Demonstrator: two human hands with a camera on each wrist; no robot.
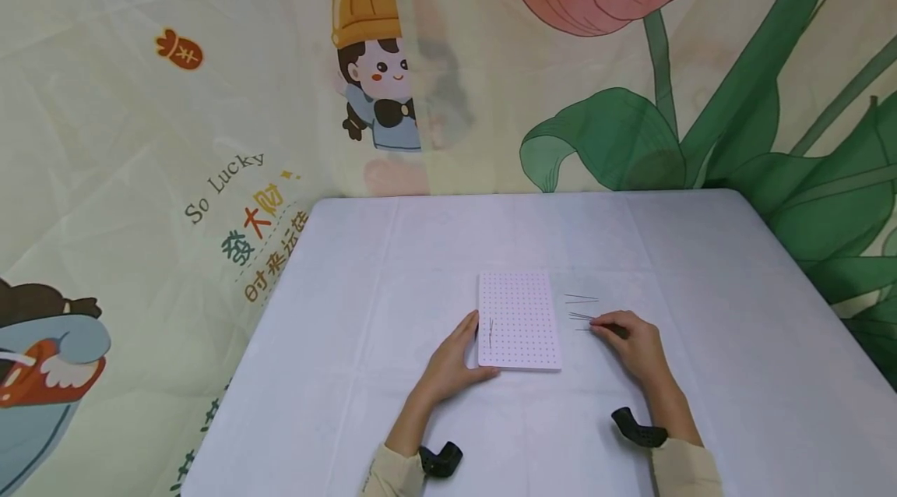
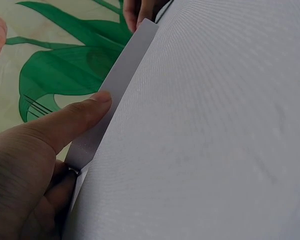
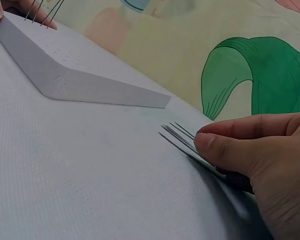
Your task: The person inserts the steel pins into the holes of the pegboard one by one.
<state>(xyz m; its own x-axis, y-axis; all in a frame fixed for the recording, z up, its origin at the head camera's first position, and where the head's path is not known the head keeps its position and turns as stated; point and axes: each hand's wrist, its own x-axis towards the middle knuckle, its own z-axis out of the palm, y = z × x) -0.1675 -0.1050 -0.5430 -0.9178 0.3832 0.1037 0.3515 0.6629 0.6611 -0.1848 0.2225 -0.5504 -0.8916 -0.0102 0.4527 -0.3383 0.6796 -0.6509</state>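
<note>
A white board (image 1: 520, 318) with rows of small holes lies on the table. My left hand (image 1: 452, 363) holds its near left corner, thumb along the near side (image 2: 101, 107) and fingers by the left side. Several thin dark metal pins (image 3: 42, 14) stand in the board's holes near that hand. To the board's right, my right hand (image 1: 634, 341) pinches at the right ends of some thin metal pins (image 3: 177, 135) with thumb and forefinger. How many of these are between the fingertips is hidden. Two more pins (image 1: 582, 299) lie just beyond.
A white cloth covers the table (image 1: 420, 248). Behind it hangs a printed curtain (image 1: 476, 92) with a flower and cartoon figures. A black wrist device (image 1: 441, 460) sits at the left wrist and another black device (image 1: 639, 428) at the right.
</note>
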